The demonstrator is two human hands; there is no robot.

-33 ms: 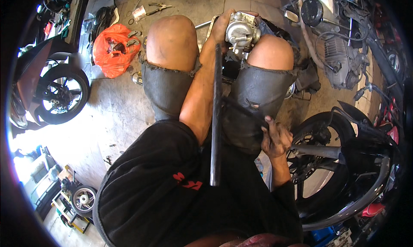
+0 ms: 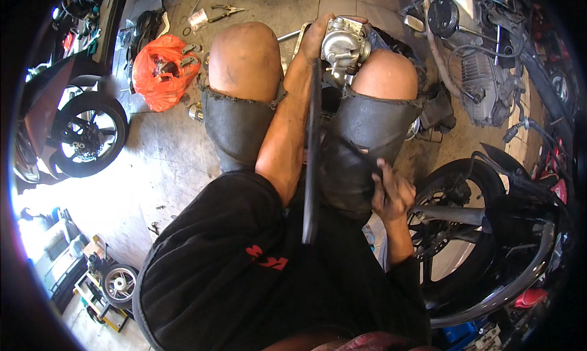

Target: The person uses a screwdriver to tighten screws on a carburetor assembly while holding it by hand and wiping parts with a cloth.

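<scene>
I sit with both bare knees up, in black cut-off shorts. My left hand (image 2: 317,38) reaches forward between the knees and grips a silver metal carburetor (image 2: 345,44) held just above my right knee. A long black rubber strip (image 2: 312,161) runs from that hand down along my forearm to my lap. My right hand (image 2: 392,195) rests on the outside of my right thigh, fingers spread on the shorts' fabric, with nothing seen in it.
An orange plastic bag (image 2: 160,70) with small metal parts and a pair of pliers (image 2: 223,10) lie on the concrete floor ahead left. A motorcycle wheel (image 2: 90,134) stands at left, an engine (image 2: 483,70) at upper right, another wheel with brake disc (image 2: 455,229) close by my right hand.
</scene>
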